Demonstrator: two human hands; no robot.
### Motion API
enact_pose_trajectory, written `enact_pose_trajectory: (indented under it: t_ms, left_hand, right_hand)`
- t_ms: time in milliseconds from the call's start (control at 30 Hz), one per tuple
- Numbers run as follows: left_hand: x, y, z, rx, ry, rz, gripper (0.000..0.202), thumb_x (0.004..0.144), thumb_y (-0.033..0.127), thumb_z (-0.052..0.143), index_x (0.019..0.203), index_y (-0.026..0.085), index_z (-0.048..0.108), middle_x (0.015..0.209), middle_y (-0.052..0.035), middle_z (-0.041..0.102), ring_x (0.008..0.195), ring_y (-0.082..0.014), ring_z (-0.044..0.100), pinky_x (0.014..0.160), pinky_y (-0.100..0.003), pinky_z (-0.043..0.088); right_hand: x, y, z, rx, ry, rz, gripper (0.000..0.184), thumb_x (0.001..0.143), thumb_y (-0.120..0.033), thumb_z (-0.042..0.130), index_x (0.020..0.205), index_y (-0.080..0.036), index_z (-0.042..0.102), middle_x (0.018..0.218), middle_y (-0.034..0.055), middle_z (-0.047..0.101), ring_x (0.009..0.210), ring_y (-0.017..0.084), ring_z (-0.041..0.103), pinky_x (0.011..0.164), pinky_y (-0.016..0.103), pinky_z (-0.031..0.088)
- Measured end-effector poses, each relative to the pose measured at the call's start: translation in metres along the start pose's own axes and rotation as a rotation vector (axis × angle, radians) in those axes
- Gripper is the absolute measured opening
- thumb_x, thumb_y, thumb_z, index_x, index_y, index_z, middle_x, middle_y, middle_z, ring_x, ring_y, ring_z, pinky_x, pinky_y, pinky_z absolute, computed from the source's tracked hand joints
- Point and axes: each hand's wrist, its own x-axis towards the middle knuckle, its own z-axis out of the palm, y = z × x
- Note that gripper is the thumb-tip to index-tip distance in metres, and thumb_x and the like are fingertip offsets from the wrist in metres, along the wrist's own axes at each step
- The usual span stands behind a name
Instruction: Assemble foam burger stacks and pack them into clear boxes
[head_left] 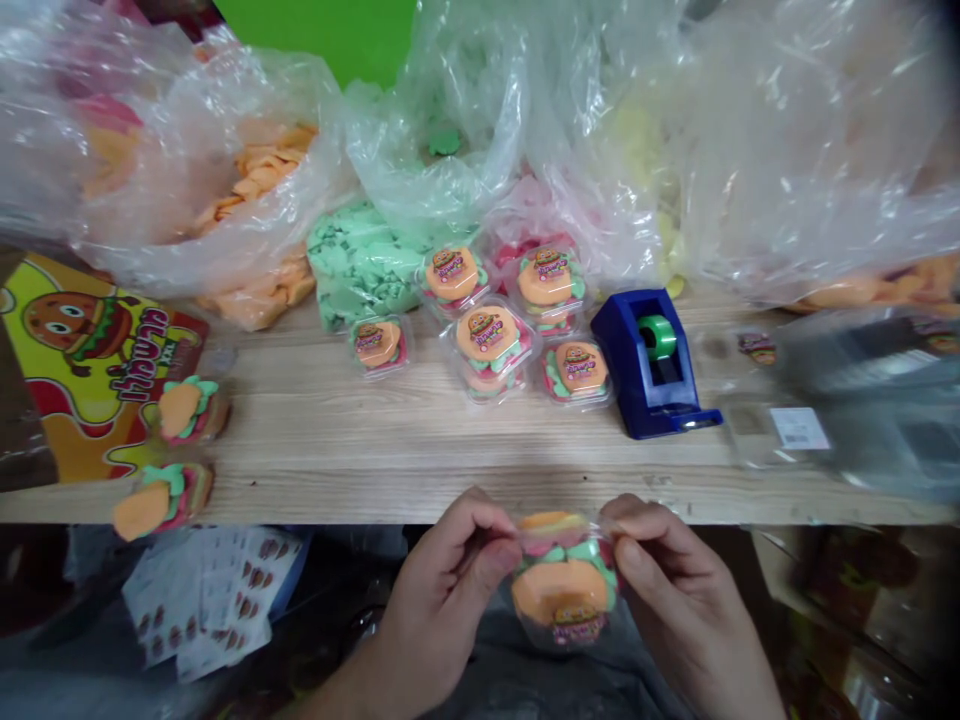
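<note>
Burger gummy pack [562, 600], clear plastic, orange and green, clamped between both hands [442, 600] [686, 600].

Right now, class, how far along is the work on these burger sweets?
Done: five labelled clear packs stand on the table. In hand: the left hand and right hand pinch the top of another pack. Left: plastic bags hold loose orange pieces and green pieces, and two burger sweets lie by the printed box.
</note>
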Motion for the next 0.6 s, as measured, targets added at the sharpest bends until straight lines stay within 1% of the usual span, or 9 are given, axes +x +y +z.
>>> enact_pose_trajectory:
  t_ms: [100, 233, 333, 400, 433, 500, 533, 567, 600]
  left_hand:
    - [0.004, 0.009, -0.001, -0.012, 0.000, 0.018, 0.012, 0.088, 0.028, 0.050, 0.082, 0.023, 0.058, 0.075, 0.0036, 0.054, 0.070, -0.0080, 0.051, 0.065, -0.015, 0.040]
    - [0.012, 0.009, -0.008, -0.006, 0.063, -0.090, 0.015, 0.087, 0.032, 0.053, 0.078, 0.022, 0.059, 0.069, 0.0042, 0.052, 0.063, -0.0080, 0.046, 0.060, -0.015, 0.038]
    - [0.020, 0.002, -0.015, -0.079, 0.122, -0.145, 0.019, 0.087, 0.037, 0.050, 0.086, 0.022, 0.061, 0.069, 0.0036, 0.053, 0.062, -0.0090, 0.046, 0.059, -0.018, 0.038]
    - [0.028, -0.004, -0.022, -0.066, 0.212, -0.054, 0.024, 0.089, 0.039, 0.045, 0.087, 0.022, 0.062, 0.076, 0.0014, 0.056, 0.070, -0.0111, 0.050, 0.065, -0.020, 0.040]
    - [0.032, -0.008, -0.026, -0.007, 0.271, 0.025, 0.027, 0.090, 0.039, 0.044, 0.081, 0.021, 0.062, 0.080, 0.0000, 0.057, 0.075, -0.0123, 0.052, 0.069, -0.021, 0.041]
    - [0.040, -0.014, -0.037, 0.199, 0.393, 0.190, 0.035, 0.089, 0.035, 0.045, 0.061, 0.019, 0.056, 0.084, -0.0023, 0.057, 0.083, -0.0144, 0.053, 0.075, -0.023, 0.040]
    - [0.044, -0.016, -0.043, 0.310, 0.444, 0.248, 0.035, 0.088, 0.033, 0.047, 0.056, 0.018, 0.053, 0.086, -0.0031, 0.057, 0.087, -0.0154, 0.053, 0.078, -0.023, 0.040]
    - [0.047, -0.018, -0.049, 0.396, 0.490, 0.285, 0.032, 0.087, 0.030, 0.049, 0.058, 0.019, 0.054, 0.088, -0.0037, 0.057, 0.090, -0.0164, 0.054, 0.081, -0.024, 0.040]
    - [0.050, -0.019, -0.054, 0.447, 0.533, 0.312, 0.025, 0.086, 0.029, 0.050, 0.065, 0.019, 0.058, 0.092, -0.0042, 0.058, 0.093, -0.0173, 0.054, 0.084, -0.026, 0.040]
  right_hand:
    - [0.000, -0.005, 0.002, 0.008, -0.027, 0.002, 0.003, 0.082, -0.029, 0.064, 0.080, -0.027, 0.066, 0.075, -0.0021, 0.056, 0.067, 0.010, 0.050, 0.060, 0.017, 0.042]
    - [0.004, -0.009, 0.011, 0.048, 0.026, 0.163, 0.007, 0.079, -0.032, 0.066, 0.082, -0.026, 0.068, 0.072, -0.0019, 0.059, 0.064, 0.009, 0.051, 0.058, 0.017, 0.042]
    - [0.013, -0.012, 0.021, 0.070, 0.045, 0.228, 0.016, 0.076, -0.036, 0.069, 0.087, -0.025, 0.070, 0.076, 0.0005, 0.065, 0.070, 0.011, 0.057, 0.063, 0.020, 0.046]
    - [0.023, -0.010, 0.026, 0.037, 0.051, 0.213, 0.021, 0.075, -0.040, 0.068, 0.089, -0.024, 0.069, 0.079, 0.0020, 0.068, 0.071, 0.013, 0.060, 0.063, 0.022, 0.048]
    - [0.030, -0.006, 0.026, -0.022, 0.065, 0.184, 0.023, 0.076, -0.042, 0.066, 0.091, -0.024, 0.068, 0.080, 0.0025, 0.069, 0.070, 0.014, 0.061, 0.063, 0.023, 0.049]
    - [0.046, 0.004, 0.023, -0.183, 0.095, 0.099, 0.026, 0.080, -0.044, 0.060, 0.093, -0.022, 0.066, 0.083, 0.0042, 0.070, 0.072, 0.016, 0.064, 0.065, 0.027, 0.052]
    - [0.053, 0.010, 0.020, -0.264, 0.112, 0.050, 0.026, 0.081, -0.043, 0.059, 0.093, -0.021, 0.066, 0.085, 0.0056, 0.070, 0.074, 0.018, 0.065, 0.068, 0.030, 0.052]
    - [0.060, 0.015, 0.016, -0.331, 0.126, 0.005, 0.026, 0.081, -0.041, 0.058, 0.093, -0.019, 0.067, 0.087, 0.0074, 0.071, 0.079, 0.020, 0.065, 0.072, 0.033, 0.053]
    - [0.065, 0.019, 0.014, -0.374, 0.141, -0.031, 0.026, 0.081, -0.039, 0.059, 0.094, -0.018, 0.068, 0.091, 0.0094, 0.071, 0.084, 0.023, 0.065, 0.077, 0.036, 0.052]
